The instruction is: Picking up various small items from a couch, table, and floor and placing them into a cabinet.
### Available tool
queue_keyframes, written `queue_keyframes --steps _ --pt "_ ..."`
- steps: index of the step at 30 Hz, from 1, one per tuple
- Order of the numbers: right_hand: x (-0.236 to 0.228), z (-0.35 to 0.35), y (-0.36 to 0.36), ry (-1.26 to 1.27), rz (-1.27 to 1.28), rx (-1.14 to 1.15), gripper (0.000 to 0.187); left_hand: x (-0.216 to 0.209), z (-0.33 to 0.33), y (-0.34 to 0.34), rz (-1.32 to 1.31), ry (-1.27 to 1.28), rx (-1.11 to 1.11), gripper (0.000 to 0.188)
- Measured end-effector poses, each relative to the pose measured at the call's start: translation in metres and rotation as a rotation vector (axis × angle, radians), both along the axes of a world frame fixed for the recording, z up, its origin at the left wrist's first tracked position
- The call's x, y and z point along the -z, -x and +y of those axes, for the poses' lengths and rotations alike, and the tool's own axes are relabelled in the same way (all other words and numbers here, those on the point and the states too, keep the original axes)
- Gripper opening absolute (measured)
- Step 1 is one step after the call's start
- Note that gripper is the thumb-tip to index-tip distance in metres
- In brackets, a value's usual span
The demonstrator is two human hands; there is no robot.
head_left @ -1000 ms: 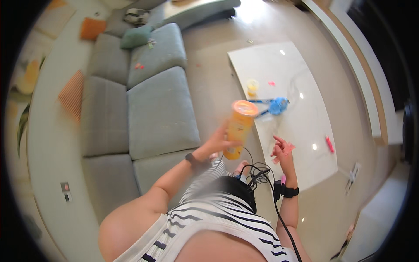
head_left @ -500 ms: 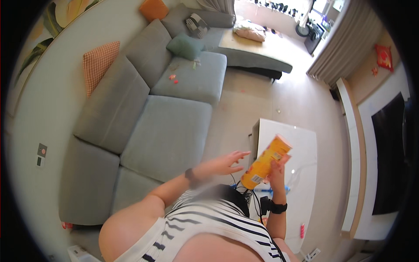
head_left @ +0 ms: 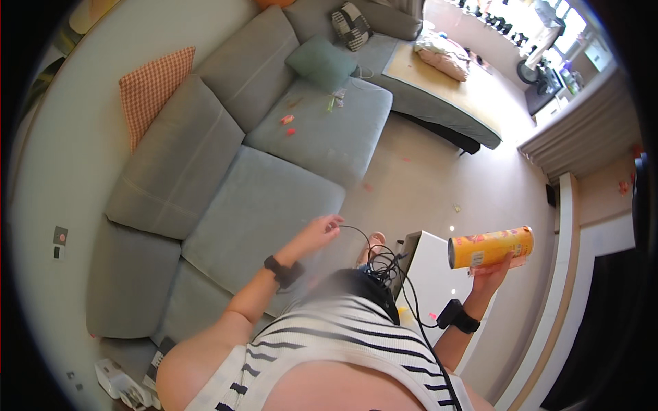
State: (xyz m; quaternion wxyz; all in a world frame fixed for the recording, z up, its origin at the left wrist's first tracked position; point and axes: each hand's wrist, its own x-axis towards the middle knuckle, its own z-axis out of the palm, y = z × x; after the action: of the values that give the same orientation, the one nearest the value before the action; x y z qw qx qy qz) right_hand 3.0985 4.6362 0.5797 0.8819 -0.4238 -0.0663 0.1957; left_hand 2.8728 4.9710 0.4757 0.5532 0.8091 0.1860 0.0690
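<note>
**Yellow can [head_left: 489,246] held up, not set down yet**

Right hand [head_left: 492,275] has it gripped, right of frame — left hand [head_left: 318,233], near the middle, looks empty, fingers slack. Red scraps [head_left: 286,120] lie untouched on the sofa [head_left: 264,198], upper left of centre.

The person's left arm [head_left: 264,291] is flexed; its hand, the left hand [head_left: 315,236], is positioned at the torso's [head_left: 349,332] 11 o'clock, fingers loosely curved. The right arm [head_left: 456,346] extends toward 2 o'clock, right hand [head_left: 491,274] set in a grip.
</note>
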Motion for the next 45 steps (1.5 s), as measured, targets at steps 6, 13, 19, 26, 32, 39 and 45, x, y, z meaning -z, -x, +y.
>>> queue_keyframes --steps 6,13,19,26,32,39,45 --pt "0.028 0.067 -0.162 -0.021 0.128 -0.044 0.048 0.014 0.038 -0.094 0.148 -0.041 -0.133 0.029" --pt "0.017 0.203 -0.27 0.182 0.165 -0.388 0.046 0.046 0.105 -0.137 0.252 0.081 -0.36 0.03" --pt "0.036 0.332 -0.324 0.319 0.097 -0.564 0.046 0.116 0.231 -0.176 0.268 0.324 -0.632 0.03" --pt "0.149 0.496 -0.368 0.406 0.236 -0.808 0.054 0.263 0.461 -0.237 0.277 -0.028 -0.851 0.03" --pt "0.325 0.623 -0.357 0.802 0.212 -0.822 0.061 0.357 0.589 -0.274 0.35 -0.446 -0.853 0.041" --pt "0.441 0.687 -0.341 0.985 0.044 -0.802 0.063 0.398 0.615 -0.34 0.827 -0.661 -0.793 0.041" --pt "0.435 0.698 -0.348 0.98 0.283 -0.697 0.061 0.362 0.573 -0.479 0.467 -0.425 -0.746 0.034"
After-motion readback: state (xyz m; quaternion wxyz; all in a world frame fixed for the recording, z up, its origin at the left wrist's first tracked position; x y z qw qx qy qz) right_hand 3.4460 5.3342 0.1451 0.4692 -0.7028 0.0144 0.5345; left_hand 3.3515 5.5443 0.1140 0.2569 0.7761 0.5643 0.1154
